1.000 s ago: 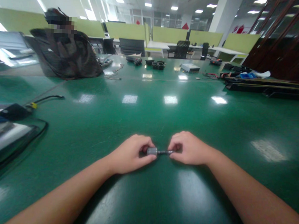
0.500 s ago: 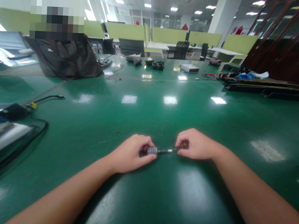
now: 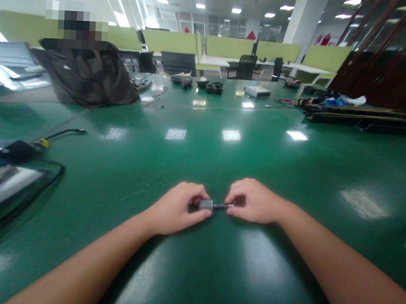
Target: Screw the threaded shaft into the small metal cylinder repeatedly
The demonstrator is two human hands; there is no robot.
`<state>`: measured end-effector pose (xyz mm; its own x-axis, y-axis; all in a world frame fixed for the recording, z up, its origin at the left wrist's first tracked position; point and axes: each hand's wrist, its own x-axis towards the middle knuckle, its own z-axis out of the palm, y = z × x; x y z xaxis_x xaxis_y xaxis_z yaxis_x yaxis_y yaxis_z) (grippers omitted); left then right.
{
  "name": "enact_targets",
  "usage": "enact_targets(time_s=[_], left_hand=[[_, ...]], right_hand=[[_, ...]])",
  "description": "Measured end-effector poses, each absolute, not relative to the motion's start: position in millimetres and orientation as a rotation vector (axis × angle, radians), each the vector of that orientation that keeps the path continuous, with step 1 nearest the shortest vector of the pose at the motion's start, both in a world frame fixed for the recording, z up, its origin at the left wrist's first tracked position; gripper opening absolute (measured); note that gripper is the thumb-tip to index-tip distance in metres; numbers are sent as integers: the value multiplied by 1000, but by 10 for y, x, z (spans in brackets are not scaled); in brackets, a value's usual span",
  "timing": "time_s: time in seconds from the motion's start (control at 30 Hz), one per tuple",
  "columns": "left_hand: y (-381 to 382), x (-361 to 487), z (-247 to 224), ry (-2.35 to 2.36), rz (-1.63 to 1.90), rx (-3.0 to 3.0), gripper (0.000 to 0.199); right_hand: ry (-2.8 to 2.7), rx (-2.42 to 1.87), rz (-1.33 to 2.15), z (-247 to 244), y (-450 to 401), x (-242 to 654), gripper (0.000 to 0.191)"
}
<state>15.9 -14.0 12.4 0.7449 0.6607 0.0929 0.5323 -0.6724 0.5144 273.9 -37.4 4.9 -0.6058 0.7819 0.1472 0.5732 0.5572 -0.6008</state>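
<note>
Just above the green table (image 3: 202, 156), my left hand (image 3: 183, 208) pinches a short grey cylinder (image 3: 206, 205) between thumb and fingers. A thin dark shaft (image 3: 219, 206) sticks out of the cylinder towards the right. The fingers of my right hand (image 3: 251, 201) are closed around the far end of that shaft, where a bit of shiny metal shows. The spring-like dark piece seen before at the right fingertips is mostly hidden by them now.
At the left edge lie a black cable (image 3: 61, 169) and a flat device (image 3: 14, 183). A person in dark clothing (image 3: 91, 78) leans at the table's far left. Black bars (image 3: 361, 118), a silver box (image 3: 258, 91) and small dark parts (image 3: 215, 87) lie at the back.
My right hand has moved left along the shaft, closer to my left hand, and now covers the shaft's end. My left hand and the grey cylinder have hardly moved.
</note>
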Motion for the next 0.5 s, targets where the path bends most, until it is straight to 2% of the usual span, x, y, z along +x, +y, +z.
enact_targets(time_s=[0.17, 0.37, 0.5], left_hand=[[-119, 169, 82, 937, 390, 2459, 25], [-119, 164, 97, 911, 408, 2474, 29], [-128, 157, 134, 896, 396, 2447, 26]], right_hand=[[-2403, -1034, 607, -18, -396, 2545, 12], [-2337, -1063, 643, -24, -393, 2520, 10], [-2354, -1045, 634, 0, -405, 2522, 9]])
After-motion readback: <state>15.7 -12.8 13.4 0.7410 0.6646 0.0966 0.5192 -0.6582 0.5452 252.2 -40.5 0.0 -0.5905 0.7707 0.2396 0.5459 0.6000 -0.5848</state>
